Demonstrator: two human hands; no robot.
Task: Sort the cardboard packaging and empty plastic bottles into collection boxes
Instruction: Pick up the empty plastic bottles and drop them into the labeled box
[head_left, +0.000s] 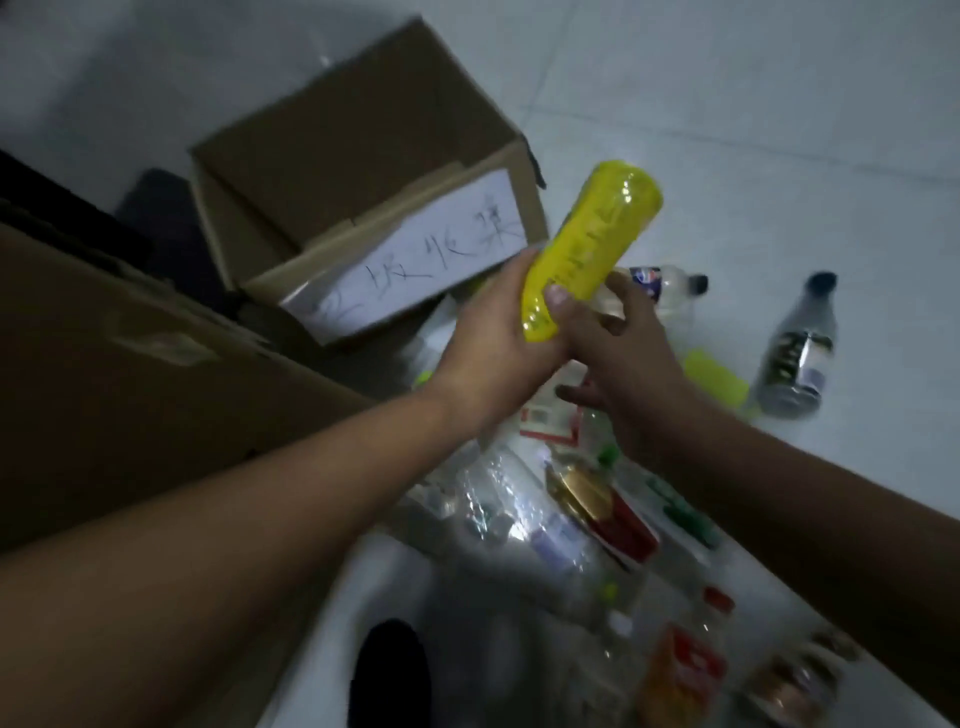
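Yellow bottle (592, 234) clamped in left fingers (511, 270), right fingers (621, 291) loose; cardboard box (363, 156) behind.

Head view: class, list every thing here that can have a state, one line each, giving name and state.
Yellow bottle: held off the floor, tilted.
Left hand: grips the yellow bottle.
Right hand: beside the bottle's lower end; grip unclear.
Labelled cardboard box: open, flaps up.
Dark-capped clear bottle: capped, on the floor.
Bottle pile: heaped on the floor, blurred.
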